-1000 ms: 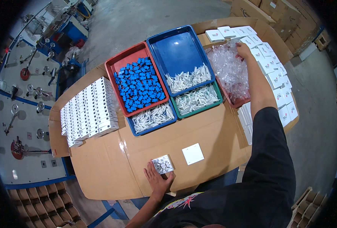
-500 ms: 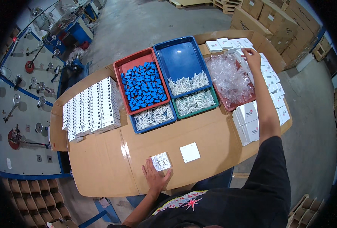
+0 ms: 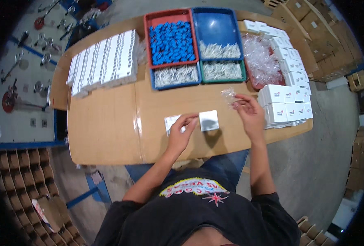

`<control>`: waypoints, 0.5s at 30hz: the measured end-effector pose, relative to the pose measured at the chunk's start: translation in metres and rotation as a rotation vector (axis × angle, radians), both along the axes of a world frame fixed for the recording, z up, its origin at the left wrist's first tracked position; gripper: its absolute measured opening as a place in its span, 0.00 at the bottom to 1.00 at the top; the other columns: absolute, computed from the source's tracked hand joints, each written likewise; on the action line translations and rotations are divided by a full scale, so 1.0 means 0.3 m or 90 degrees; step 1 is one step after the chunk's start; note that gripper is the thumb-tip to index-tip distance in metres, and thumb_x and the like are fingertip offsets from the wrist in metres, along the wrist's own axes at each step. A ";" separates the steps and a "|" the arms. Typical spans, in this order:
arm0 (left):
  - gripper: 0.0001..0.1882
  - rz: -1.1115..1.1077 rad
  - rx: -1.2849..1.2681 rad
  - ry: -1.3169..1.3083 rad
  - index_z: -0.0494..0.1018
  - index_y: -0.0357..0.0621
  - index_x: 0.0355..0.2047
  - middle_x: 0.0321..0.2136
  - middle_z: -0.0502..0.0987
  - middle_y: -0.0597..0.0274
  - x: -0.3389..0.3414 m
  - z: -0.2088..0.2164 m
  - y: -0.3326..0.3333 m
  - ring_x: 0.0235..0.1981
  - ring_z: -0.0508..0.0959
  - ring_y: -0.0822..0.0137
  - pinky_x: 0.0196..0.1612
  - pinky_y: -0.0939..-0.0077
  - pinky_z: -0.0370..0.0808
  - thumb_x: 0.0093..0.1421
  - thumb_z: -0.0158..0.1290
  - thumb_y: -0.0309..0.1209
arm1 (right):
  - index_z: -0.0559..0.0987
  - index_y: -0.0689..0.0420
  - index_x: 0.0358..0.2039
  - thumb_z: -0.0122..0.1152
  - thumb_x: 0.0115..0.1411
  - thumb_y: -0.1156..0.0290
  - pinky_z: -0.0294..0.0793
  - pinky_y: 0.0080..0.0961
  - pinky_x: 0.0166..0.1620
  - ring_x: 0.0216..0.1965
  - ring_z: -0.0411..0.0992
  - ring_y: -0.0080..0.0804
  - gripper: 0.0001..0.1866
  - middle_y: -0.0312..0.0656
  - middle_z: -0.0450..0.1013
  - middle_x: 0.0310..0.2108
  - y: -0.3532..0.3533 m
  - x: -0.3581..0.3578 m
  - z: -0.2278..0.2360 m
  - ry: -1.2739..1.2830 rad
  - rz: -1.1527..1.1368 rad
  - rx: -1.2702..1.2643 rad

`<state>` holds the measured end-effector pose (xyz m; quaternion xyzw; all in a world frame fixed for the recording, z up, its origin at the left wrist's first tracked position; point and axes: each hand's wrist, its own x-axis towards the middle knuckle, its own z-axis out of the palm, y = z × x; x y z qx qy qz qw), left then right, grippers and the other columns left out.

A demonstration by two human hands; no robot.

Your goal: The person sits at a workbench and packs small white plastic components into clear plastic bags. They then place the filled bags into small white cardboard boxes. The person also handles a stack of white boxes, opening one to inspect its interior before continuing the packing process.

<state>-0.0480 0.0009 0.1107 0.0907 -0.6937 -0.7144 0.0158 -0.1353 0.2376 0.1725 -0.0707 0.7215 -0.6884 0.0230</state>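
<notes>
My left hand (image 3: 182, 133) is closed, its fingertips pinching the left edge of a white square plate (image 3: 209, 121). The plate is lifted a little, with a shadow on the cardboard below it. Partly hidden behind that hand lies a white square housing (image 3: 170, 122) on the cardboard. To the right, my right hand (image 3: 249, 111) pinches a small crumpled piece of clear plastic (image 3: 228, 96), perhaps a bag, above the cardboard.
Cardboard (image 3: 104, 127) covers the table. White boxes (image 3: 108, 57) are stacked at left. A red tray (image 3: 147, 37) of blue parts and blue and green trays (image 3: 242, 49) of small white pieces stand behind. At right are clear plastic (image 3: 260, 61) and printed white packets (image 3: 278, 110).
My right hand has come back from the far right stacks and now holds clear plastic. My left hand has moved from the housing to the plate and raised it. The view has tilted.
</notes>
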 end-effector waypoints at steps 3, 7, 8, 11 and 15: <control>0.14 -0.006 0.067 -0.031 0.78 0.36 0.49 0.41 0.82 0.63 -0.026 0.098 0.053 0.38 0.78 0.74 0.47 0.78 0.75 0.71 0.56 0.34 | 0.78 0.66 0.52 0.61 0.65 0.83 0.77 0.19 0.47 0.45 0.77 0.23 0.15 0.41 0.78 0.46 -0.111 0.139 -0.033 -0.024 0.052 0.007; 0.12 0.007 0.120 -0.076 0.80 0.36 0.44 0.37 0.82 0.64 -0.004 0.081 0.027 0.35 0.77 0.77 0.40 0.81 0.74 0.70 0.58 0.34 | 0.78 0.66 0.52 0.62 0.64 0.84 0.77 0.19 0.48 0.45 0.76 0.23 0.15 0.42 0.78 0.47 -0.170 0.204 -0.043 0.002 0.108 0.048; 0.12 0.037 0.123 -0.062 0.81 0.36 0.44 0.36 0.82 0.65 0.011 0.079 0.024 0.34 0.77 0.78 0.40 0.81 0.74 0.69 0.58 0.34 | 0.78 0.66 0.52 0.62 0.64 0.83 0.77 0.19 0.47 0.45 0.76 0.23 0.15 0.42 0.78 0.48 -0.175 0.211 -0.046 -0.011 0.107 0.031; 0.11 0.121 0.150 -0.032 0.81 0.35 0.43 0.33 0.82 0.65 0.046 0.075 0.012 0.32 0.78 0.78 0.38 0.82 0.74 0.69 0.59 0.32 | 0.78 0.66 0.52 0.63 0.65 0.81 0.77 0.20 0.46 0.44 0.77 0.23 0.15 0.43 0.78 0.48 -0.191 0.205 -0.055 -0.044 0.076 -0.012; 0.11 0.183 0.207 -0.021 0.80 0.36 0.43 0.34 0.82 0.64 0.056 0.075 -0.001 0.34 0.78 0.76 0.40 0.80 0.75 0.69 0.59 0.32 | 0.76 0.66 0.54 0.63 0.67 0.75 0.78 0.21 0.46 0.42 0.78 0.25 0.16 0.44 0.80 0.45 -0.204 0.193 -0.092 -0.135 0.109 0.014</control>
